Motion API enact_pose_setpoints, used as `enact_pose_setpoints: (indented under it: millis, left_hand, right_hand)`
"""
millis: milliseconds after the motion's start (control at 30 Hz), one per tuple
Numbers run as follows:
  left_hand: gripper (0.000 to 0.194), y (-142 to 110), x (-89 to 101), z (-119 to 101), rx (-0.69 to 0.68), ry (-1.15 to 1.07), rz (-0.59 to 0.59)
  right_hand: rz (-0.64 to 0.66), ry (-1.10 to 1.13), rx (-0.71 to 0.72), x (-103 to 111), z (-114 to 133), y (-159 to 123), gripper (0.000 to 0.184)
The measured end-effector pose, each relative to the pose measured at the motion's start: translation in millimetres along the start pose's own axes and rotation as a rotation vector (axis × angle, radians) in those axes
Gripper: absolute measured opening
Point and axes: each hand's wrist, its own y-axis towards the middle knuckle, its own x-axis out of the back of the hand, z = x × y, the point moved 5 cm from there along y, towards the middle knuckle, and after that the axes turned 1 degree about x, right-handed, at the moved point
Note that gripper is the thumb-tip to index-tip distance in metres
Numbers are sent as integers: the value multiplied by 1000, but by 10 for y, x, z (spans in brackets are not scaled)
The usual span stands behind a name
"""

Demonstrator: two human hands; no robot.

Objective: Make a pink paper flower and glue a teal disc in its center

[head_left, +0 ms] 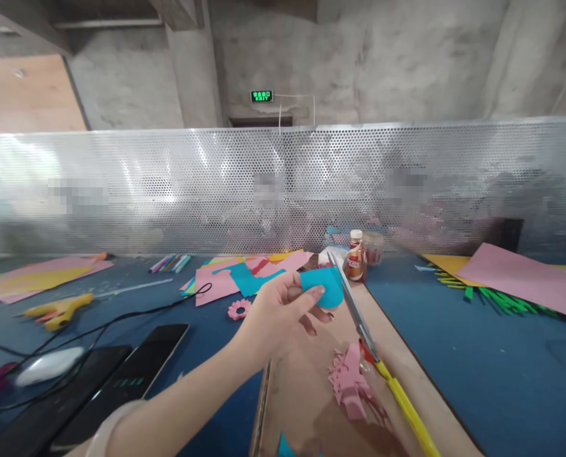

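Note:
My left hand [287, 304] is closed on a small piece of blue paper [325, 285], pinched between thumb and fingers above a brown board [302, 393]. The paper's right end is rounded. Scissors [354, 304] with grey blades and yellow handles slant up from the bottom right, their blades along the paper's right edge. I cannot tell whether they touch it. The handles run out at the bottom of the picture, and my right hand does not show. Pink paper scraps [352, 384] lie on the board under the scissors.
A yellow glue gun [59, 310], a cable and dark phones [131, 374] lie at left. A pink paper ring [238, 310], coloured sheets [216, 285] and markers [170, 263] sit further back. A bottle [356, 255] stands before the perforated metal screen [192, 190]. Pink sheet [525, 279] at right.

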Motion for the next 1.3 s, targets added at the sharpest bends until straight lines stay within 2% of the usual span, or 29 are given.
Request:
enact_pose_setpoints:
  millis: [633, 833, 967, 1100, 1200, 1300]
  left_hand:
    - [11, -33, 89, -56, -16, 8, -9]
    - [11, -33, 140, -109, -69, 11, -8]
    - [14, -31, 161, -127, -107, 31, -9]
    - [13, -25, 197, -125, -89, 63, -61]
    - [14, -26, 229, -125, -80, 88, -96]
    - [14, -23, 247, -132, -76, 95, -109]
  right_hand:
    - [18, -52, -64, 9, -18, 7, 24]
    - [12, -66, -119, 59, -52, -10, 24]
    - [-8, -18, -162, 10, -83, 97, 27]
    - [-47, 78, -204, -78, -169, 206, 46]
    - [-73, 139, -261, -91, -252, 203, 40]
    - [-61, 254, -371, -113, -291, 166, 45]
